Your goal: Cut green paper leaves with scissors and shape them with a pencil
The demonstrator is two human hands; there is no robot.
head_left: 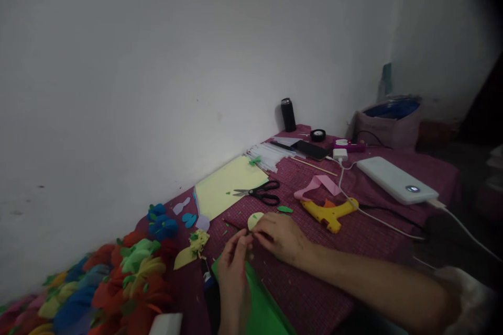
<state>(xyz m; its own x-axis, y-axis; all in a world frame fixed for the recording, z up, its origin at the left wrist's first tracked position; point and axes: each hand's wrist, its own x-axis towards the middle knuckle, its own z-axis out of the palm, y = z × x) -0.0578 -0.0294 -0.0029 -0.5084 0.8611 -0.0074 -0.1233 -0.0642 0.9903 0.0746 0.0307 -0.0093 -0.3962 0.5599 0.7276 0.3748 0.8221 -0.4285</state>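
Observation:
My left hand (pixel 234 272) and my right hand (pixel 283 236) meet over the near part of the table, fingertips pinched close together. Whatever sits between them is small and mostly hidden. A thin dark stick (pixel 231 223) runs up to the fingertips; I cannot tell whether it is held or lying behind. Beneath my left hand lies a green sheet (pixel 266 303). A pale yellow disc (pixel 253 220) shows just past my right fingers, with a green leaf-shaped cutout (pixel 285 209) beyond. Black-handled scissors (pixel 257 192) lie partly open across a pale yellow sheet (pixel 223 188).
Colourful flower-like pieces (pixel 129 282) crowd the left. A yellow glue gun (pixel 330 214), pink ribbon (pixel 317 184) and white power bank (pixel 396 180) with cables lie to the right. Farther back are white sticks (pixel 269 156), a phone (pixel 310 149) and a black can (pixel 288 115) by the wall.

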